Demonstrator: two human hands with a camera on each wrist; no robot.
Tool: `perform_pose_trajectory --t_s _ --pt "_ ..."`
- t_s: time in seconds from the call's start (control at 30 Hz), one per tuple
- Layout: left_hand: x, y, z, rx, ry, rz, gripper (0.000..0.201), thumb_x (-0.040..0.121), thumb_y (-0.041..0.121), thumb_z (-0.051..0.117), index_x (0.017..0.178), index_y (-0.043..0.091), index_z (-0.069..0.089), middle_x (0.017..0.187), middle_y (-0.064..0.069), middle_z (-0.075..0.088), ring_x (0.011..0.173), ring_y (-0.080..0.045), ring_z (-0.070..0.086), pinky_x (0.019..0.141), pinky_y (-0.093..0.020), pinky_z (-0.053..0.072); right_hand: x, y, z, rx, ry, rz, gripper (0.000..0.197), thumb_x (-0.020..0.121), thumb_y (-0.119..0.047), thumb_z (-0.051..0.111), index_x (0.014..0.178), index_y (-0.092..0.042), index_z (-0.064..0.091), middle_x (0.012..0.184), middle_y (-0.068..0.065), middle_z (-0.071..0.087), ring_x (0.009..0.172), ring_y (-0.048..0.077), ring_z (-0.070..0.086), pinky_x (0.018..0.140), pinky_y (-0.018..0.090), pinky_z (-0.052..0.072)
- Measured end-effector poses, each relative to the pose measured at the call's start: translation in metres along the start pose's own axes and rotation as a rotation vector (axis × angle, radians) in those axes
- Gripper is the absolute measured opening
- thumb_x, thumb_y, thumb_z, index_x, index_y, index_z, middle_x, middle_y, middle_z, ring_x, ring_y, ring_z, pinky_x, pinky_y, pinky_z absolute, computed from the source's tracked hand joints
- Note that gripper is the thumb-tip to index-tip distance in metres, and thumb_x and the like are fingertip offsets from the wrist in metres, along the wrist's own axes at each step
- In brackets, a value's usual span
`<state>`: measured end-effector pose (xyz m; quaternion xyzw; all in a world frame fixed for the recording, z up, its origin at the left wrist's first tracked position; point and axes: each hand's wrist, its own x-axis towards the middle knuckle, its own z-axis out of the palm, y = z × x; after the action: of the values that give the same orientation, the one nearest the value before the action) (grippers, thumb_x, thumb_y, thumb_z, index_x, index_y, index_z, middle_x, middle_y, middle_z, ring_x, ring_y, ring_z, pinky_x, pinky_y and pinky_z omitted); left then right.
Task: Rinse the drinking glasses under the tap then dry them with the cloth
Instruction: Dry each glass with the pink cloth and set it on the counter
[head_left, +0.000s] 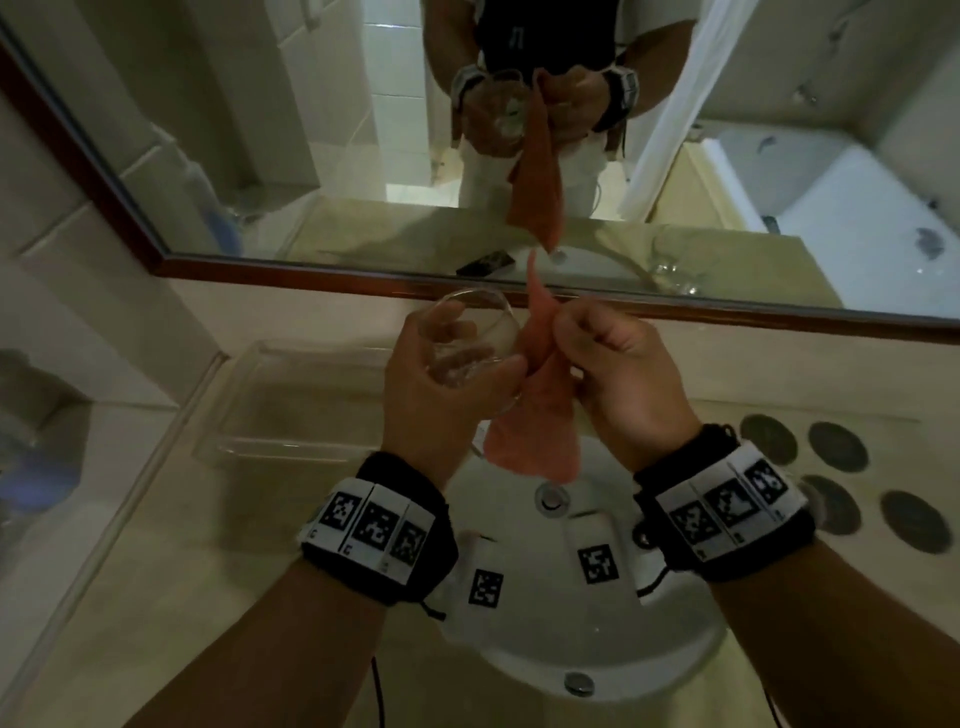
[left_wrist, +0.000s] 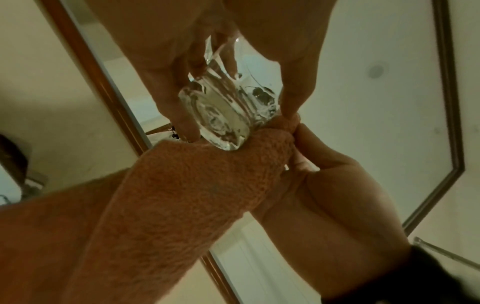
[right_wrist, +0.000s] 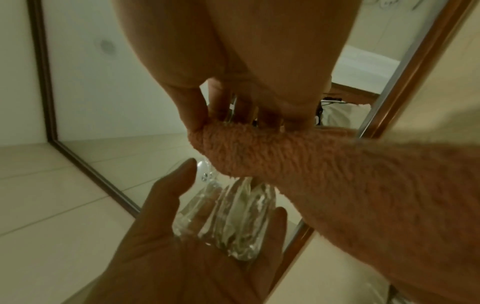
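Down low and closest, two bare arms wear black wrist bands (head_left: 378, 530) with black-and-white square patterns on them. Under the arms sits a round white sink (head_left: 587, 644) with a shiny drain (head_left: 551, 498) and two more square patterns stuck on it. Just above the sink, both hands are held up close together. The left hand (head_left: 441, 384) grips a clear drinking glass (head_left: 470, 332), with its fingers curled round the side of it. The glass is tipped so its open top points up and away toward the mirror, and its thick bottom (left_wrist: 221, 121) shows well in the left wrist view. The right hand (head_left: 618, 369) is closed round an orange cloth (head_left: 535, 415) and pinches it between the thumb and fingers. The cloth touches the glass near its bottom. One end of the cloth sticks up above the hands and the wider end hangs down over the sink. To the left of the sink, a clear see-through tray (head_left: 291, 405) rests on the tabletop (head_left: 171, 571). To the right, some dark round discs (head_left: 836, 447) lie on the tabletop in a bunch. Farther back, a big mirror (head_left: 311, 156) with a brown wooden frame hangs on the wall. In the mirror you can see the hands, the glass and the cloth again. Another glass shows in the mirror on the right, and a small dark flat thing shows there too, but it is too blurry to tell what it is.
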<state>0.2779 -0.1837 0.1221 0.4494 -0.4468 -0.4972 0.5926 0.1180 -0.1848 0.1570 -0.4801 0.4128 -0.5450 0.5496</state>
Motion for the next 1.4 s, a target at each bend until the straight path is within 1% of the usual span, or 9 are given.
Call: perform_pose_trajectory --t_s 0.17,0.3,0.43,0.63,0.73,0.83,0.97,1.17,1.4 --pt "-0.010 0.001 0.026 0.020 -0.051 -0.001 0.069 0.061 0.028 0.086 0.123 0.018 0.058 0.120 -0.009 0.066 0.098 -0.014 0.071 0.076 -0.024 0.056 -0.026 0.000 -0.028 0.132 0.026 0.068 0.053 0.090 -0.035 0.054 0.090 0.017 0.062 0.084 0.032 0.060 0.078 0.035 0.058 0.071 0.043 0.050" --pt "-0.015 0.003 0.048 -0.002 -0.105 0.017 0.079 0.068 0.029 0.080 0.136 0.006 0.046 0.124 -0.016 0.064 0.105 -0.022 0.069 0.086 -0.032 0.056 -0.034 0.005 -0.037 0.114 0.128 -0.017 0.017 0.095 -0.011 0.053 0.100 -0.002 0.067 0.095 0.011 0.072 0.090 0.026 0.069 0.081 0.034 0.055" --pt "-0.023 0.000 0.065 0.068 -0.195 0.022 0.063 0.087 0.013 0.074 0.140 0.006 0.039 0.127 -0.012 0.062 0.108 -0.017 0.068 0.084 -0.030 0.058 -0.045 0.000 -0.032 0.248 0.157 -0.069 0.023 0.094 0.016 0.047 0.114 0.008 0.056 0.090 0.004 0.074 0.083 0.017 0.072 0.070 0.026 0.059" --pt "-0.033 -0.005 0.082 0.025 -0.315 -0.081 0.075 0.076 0.042 0.071 0.137 0.014 0.038 0.125 -0.001 0.063 0.114 -0.016 0.066 0.090 -0.037 0.056 -0.046 0.000 -0.031 0.221 0.215 -0.056 0.040 0.109 -0.023 0.028 0.139 -0.002 0.046 0.123 0.005 0.066 0.114 0.024 0.063 0.101 0.039 0.051" --pt "-0.030 -0.010 0.080 0.083 -0.351 -0.044 0.064 0.078 0.054 0.073 0.131 0.026 0.049 0.132 -0.013 0.057 0.124 -0.031 0.057 0.100 -0.060 0.049 -0.043 -0.003 -0.042 0.182 0.208 -0.005 0.056 0.108 -0.036 0.024 0.124 0.006 0.056 0.109 0.015 0.069 0.099 0.021 0.070 0.093 0.037 0.056" --pt "-0.029 -0.008 0.078 0.181 -0.391 0.000 0.045 0.073 0.070 0.069 0.113 0.052 0.059 0.131 -0.013 0.055 0.126 -0.030 0.054 0.103 -0.054 0.047 -0.038 -0.001 -0.052 0.135 0.193 0.079 0.065 0.103 -0.052 0.029 0.114 0.000 0.066 0.104 0.018 0.073 0.099 0.027 0.072 0.093 0.042 0.056" --pt "-0.028 -0.007 0.076 0.107 -0.449 -0.041 0.049 0.078 0.045 0.071 0.120 0.024 0.060 0.127 -0.016 0.063 0.116 -0.026 0.063 0.094 -0.037 0.054 -0.028 0.006 -0.054 0.037 0.205 0.163 0.084 0.077 -0.084 0.043 0.113 -0.014 0.072 0.114 0.016 0.072 0.112 0.035 0.067 0.105 0.057 0.044" --pt "-0.025 -0.007 0.068 0.106 -0.287 -0.097 0.051 0.086 0.034 0.066 0.131 0.014 0.052 0.102 0.000 0.075 0.093 -0.008 0.072 0.075 -0.022 0.057 -0.028 0.007 -0.049 0.042 0.211 -0.025 0.056 0.105 -0.043 0.029 0.127 0.000 0.057 0.122 0.024 0.065 0.115 0.039 0.063 0.105 0.058 0.045" --pt "-0.023 -0.007 0.063 0.014 -0.340 -0.204 0.032 0.093 0.039 0.059 0.107 0.011 0.066 0.090 0.002 0.072 0.084 -0.013 0.067 0.076 -0.030 0.055 -0.021 0.015 -0.055 0.171 0.228 0.109 0.071 0.083 -0.070 0.048 0.114 -0.010 0.070 0.114 0.019 0.071 0.112 0.035 0.067 0.105 0.055 0.046"
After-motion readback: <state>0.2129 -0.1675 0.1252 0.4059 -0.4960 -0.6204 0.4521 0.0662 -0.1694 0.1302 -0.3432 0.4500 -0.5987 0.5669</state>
